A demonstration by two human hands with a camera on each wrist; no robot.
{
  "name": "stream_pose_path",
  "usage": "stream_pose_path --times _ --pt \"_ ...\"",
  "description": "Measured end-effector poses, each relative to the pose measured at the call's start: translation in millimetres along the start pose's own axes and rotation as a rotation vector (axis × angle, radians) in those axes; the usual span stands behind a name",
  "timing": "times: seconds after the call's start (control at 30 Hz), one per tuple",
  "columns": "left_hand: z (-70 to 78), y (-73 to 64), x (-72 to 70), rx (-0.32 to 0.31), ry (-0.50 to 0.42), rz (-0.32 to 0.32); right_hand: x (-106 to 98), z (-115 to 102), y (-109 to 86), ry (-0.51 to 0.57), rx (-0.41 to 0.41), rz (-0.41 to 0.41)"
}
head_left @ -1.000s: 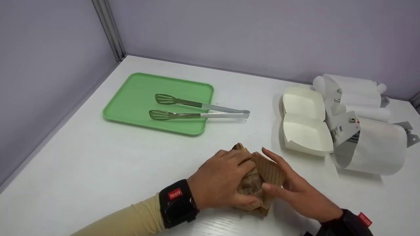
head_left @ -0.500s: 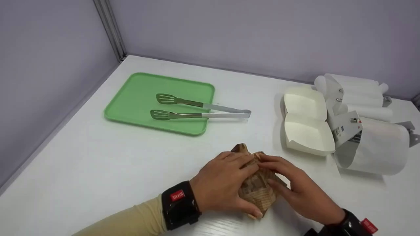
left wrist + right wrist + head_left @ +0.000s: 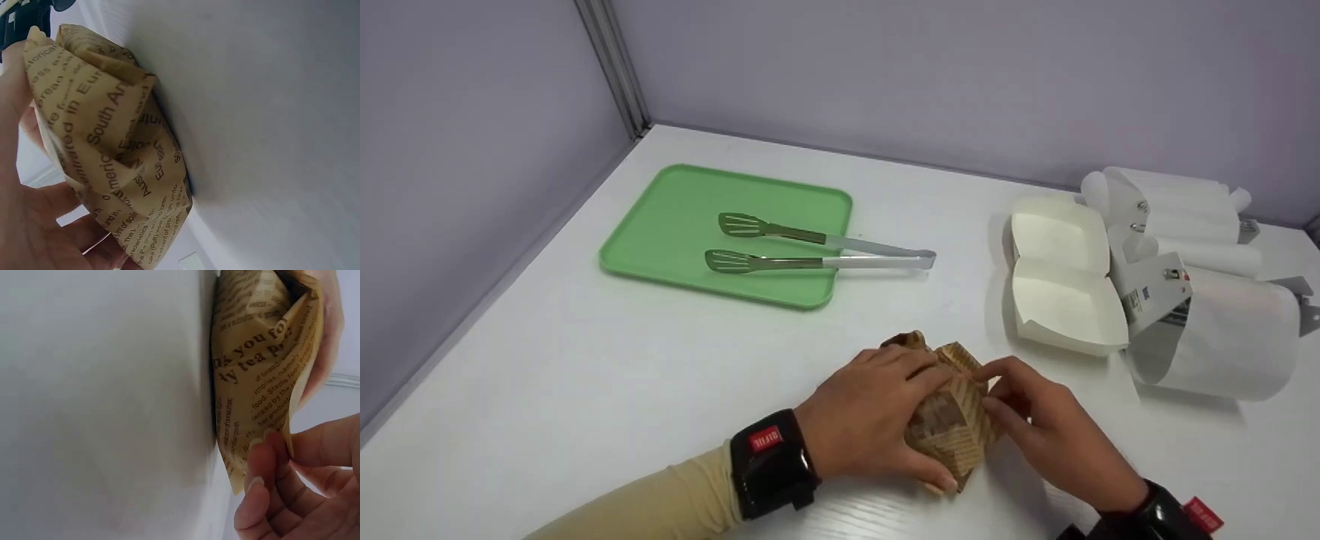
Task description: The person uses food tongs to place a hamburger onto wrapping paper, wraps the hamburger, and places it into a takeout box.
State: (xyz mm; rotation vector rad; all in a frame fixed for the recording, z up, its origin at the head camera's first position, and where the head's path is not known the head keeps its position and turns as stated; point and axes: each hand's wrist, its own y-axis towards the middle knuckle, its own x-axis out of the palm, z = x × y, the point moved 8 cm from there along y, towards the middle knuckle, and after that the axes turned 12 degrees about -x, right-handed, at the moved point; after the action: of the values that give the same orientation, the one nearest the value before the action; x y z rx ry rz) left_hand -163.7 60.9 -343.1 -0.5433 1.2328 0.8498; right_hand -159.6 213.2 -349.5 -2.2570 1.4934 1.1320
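Paper-wrapped parcel [image 3: 949, 431] sits on the white table [image 3: 660, 375], between both hands, nearer the person than the green tray [image 3: 675, 217] and the open clamshell box [image 3: 1069, 307]. Wrap is thin brown paper with dark print, creased and folded at the ends; contents hidden.

Left hand [image 3: 870, 420] lies over the parcel, thumb toward the near end, fingers reaching over the top toward the far end, cupped fairly wide around it. Right hand [image 3: 1061, 435] pinches a paper flap [image 3: 281, 385] on the parcel's right side, thumb and fingertips close together with only paper between them; other fingers bent.

Handling, judged by looks: probably light, wrap soft and floppy, easily creased, may tear at a hard-pulled edge. Inside likely gives under pressure, so a broad cupped grip beats a squeeze. Paper seems dry rather than slick, but loose folds could slide or spring open if nothing holds them. Best hold for lifting: both sides of the body, palms flat, seam kept covered. Best hold for folding: flap edge, fingertips only, other hand steadying the top. Flap alone looks too weak to carry the weight.

Tongs [image 3: 840, 262] lie partly on the tray, handle end past its rim, well apart from both hands.
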Motion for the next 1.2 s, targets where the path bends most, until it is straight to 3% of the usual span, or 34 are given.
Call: stream_pose_path --times 0.13,0.27,0.37,0.5,0.63,0.83,1.2 --pt "0.3 1.0 0.2 -0.003 0.046 0.005 -3.5 -7.2 -0.3 -0.139 -0.008 0.068" --pt "1.6 0.9 -1.3 0.000 0.060 0.033 -3.9 -27.7 -1.7 -0.305 -0.134 0.139" --pt "2.6 0.1 -2.9 0.009 0.052 0.060 3.6 -39.1 -2.5 -0.316 -0.217 0.091" --pt "3.5 0.1 -2.8 0.036 0.007 0.055 14.7 -42.4 -3.2 -0.282 -0.246 -0.004" --pt "1.5 2.1 -0.2 0.041 -0.074 0.000 20.9 -39.6 -3.8 -0.308 -0.211 -0.065" --pt "-4.3 4.5 3.9 0.001 -0.137 -0.084 27.0 -33.0 -3.7 -0.314 -0.107 -0.150" --pt "-4.1 2.3 4.6 0.025 -0.174 -0.095 30.9 -32.0 -2.3 -0.273 -0.127 -0.185"
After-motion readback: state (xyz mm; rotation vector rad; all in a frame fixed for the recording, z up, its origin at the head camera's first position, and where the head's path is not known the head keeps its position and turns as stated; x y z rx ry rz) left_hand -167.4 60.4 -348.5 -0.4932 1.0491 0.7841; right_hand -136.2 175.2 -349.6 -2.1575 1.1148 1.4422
